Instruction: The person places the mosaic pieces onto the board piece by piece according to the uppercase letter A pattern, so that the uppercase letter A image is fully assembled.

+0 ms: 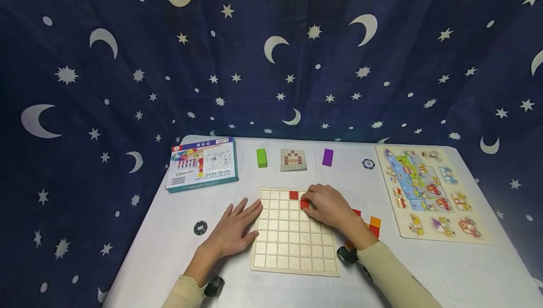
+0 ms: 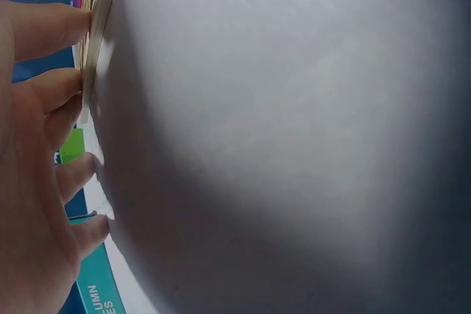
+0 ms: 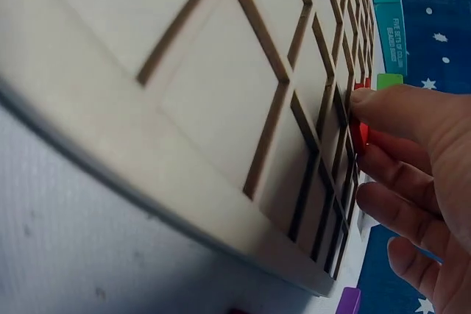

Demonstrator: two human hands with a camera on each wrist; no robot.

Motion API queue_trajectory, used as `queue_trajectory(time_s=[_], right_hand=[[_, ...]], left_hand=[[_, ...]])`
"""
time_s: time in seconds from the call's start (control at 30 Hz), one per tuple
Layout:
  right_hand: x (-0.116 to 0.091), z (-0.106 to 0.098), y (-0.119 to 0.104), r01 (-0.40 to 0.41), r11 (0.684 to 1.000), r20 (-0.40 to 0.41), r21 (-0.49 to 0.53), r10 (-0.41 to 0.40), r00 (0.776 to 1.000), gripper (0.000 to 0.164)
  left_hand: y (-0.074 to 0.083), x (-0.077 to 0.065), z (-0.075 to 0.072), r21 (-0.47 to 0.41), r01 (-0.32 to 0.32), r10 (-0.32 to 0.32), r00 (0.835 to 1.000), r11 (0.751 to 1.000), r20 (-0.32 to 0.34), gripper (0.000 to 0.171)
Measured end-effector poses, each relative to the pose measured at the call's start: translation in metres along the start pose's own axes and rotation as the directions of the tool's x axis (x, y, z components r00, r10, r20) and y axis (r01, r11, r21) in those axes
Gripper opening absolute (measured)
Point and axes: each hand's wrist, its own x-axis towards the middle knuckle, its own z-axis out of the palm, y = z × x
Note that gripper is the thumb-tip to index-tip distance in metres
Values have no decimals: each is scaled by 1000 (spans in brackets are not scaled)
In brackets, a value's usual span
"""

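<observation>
A wooden grid board [image 1: 294,232] lies on the white table, with one red tile [image 1: 293,195] seated in a cell of its far row. My right hand [image 1: 328,204] is over the board's far right part and pinches a second red tile [image 3: 359,134] between thumb and fingers, right at a cell one row nearer. At the board's left side my left hand [image 1: 233,229] lies with fingers spread, its fingertips touching the board's edge [image 2: 99,42]. Past the board lies a small pattern card [image 1: 293,160] printed with a grid of red squares.
Red and orange tiles [image 1: 374,227] lie right of the board, partly hidden by my right forearm. A green block [image 1: 261,158], a purple block [image 1: 327,157] and a poker chip [image 1: 368,164] are farther back. A teal-edged box [image 1: 202,165] and black chip [image 1: 200,228] are left; a picture puzzle [image 1: 456,232] is right.
</observation>
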Motion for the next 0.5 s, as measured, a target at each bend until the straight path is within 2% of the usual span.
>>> queue_trajectory(time_s=[0.3, 0.5], right_hand=[[-2, 0, 0, 8, 1000, -16, 4, -8, 1000, 27], [-12, -6, 11, -31, 999, -31, 35, 32, 999, 28]], left_hand=[[0, 0, 0, 9, -9, 9, 1000, 1000, 0, 70], [0, 0, 0, 8, -9, 9, 1000, 1000, -3, 70]])
